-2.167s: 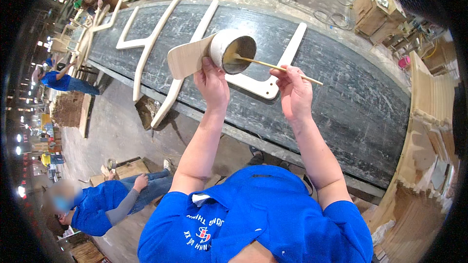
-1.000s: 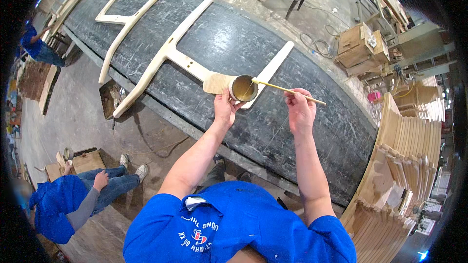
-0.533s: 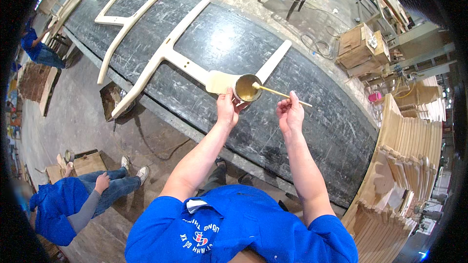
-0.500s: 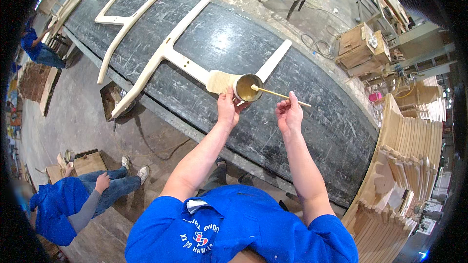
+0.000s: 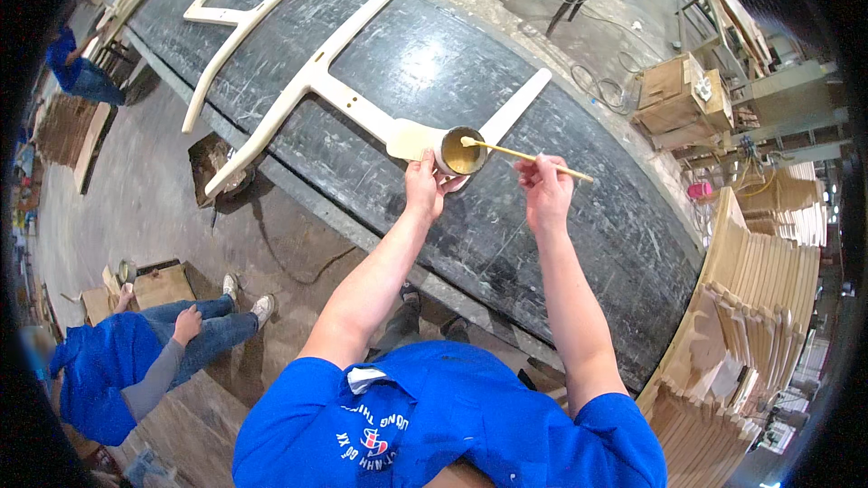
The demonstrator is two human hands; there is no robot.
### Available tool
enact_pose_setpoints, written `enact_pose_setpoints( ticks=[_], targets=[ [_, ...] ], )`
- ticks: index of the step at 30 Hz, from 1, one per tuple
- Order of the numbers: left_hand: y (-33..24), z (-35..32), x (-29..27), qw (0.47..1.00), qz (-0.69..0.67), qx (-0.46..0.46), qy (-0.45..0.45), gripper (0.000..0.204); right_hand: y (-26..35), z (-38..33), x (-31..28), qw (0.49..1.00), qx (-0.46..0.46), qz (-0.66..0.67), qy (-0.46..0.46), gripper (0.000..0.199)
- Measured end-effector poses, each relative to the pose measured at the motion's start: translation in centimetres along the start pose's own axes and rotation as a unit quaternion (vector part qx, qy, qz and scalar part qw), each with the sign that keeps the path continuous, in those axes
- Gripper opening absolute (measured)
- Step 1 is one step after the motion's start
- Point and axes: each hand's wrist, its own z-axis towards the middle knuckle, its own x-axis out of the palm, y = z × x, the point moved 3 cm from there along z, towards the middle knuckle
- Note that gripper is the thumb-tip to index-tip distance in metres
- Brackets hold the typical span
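My left hand (image 5: 423, 185) grips a small round tin cup (image 5: 461, 152) of yellow glue together with a flat pale wooden piece (image 5: 411, 138), held over the dark worktable (image 5: 506, 226). My right hand (image 5: 546, 192) pinches a thin wooden stick (image 5: 529, 155) whose glue-coated tip rests over the cup's mouth. Just beyond the cup lies a pale wooden chair-frame part (image 5: 334, 95) with a long rail and a slanted arm (image 5: 520, 107).
A second curved frame part (image 5: 244, 27) lies at the table's far left. Stacks of cut wooden pieces (image 5: 750, 307) stand at right, a cardboard box (image 5: 678, 95) beyond the table. A person in blue (image 5: 127, 366) sits on the floor at lower left; another stands at far left.
The cup and wooden piece have come down from a raised, tilted hold to just over the table. The stick now has its tip at the cup's mouth.
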Motion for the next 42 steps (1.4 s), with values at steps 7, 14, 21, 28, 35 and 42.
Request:
enact_pose_setpoints(
  ticks=[7,14,21,28,35,42],
  targets=[
    [-6.6,0.0,-8.5,0.988,-0.099,0.038,-0.111,0.033,-0.3,2.8,2.8,0.955,-0.154,-0.24,0.085,0.017],
    [-16.1,-5.8,-20.8,0.928,-0.253,0.203,-0.181,0.028,-4.1,2.3,3.1,0.883,-0.13,-0.42,0.166,0.016],
    [-26.5,-17.7,-33.0,0.813,-0.176,0.412,-0.372,0.036,-4.9,2.1,4.2,0.874,-0.154,-0.43,0.168,0.02],
    [-34.0,-26.8,-36.5,0.725,-0.167,0.485,-0.46,0.037,-6.1,2.8,3.8,0.868,-0.163,-0.434,0.181,0.019],
    [-35.8,-30.7,-34.9,0.719,-0.174,0.526,-0.42,0.034,-6.9,2.9,5.4,0.819,-0.186,-0.498,0.214,0.019],
    [-36.5,-38.1,-33.5,0.743,-0.028,0.448,-0.497,0.035,-5.7,4.4,4.5,0.85,-0.189,-0.455,0.184,0.021]
  ],
)
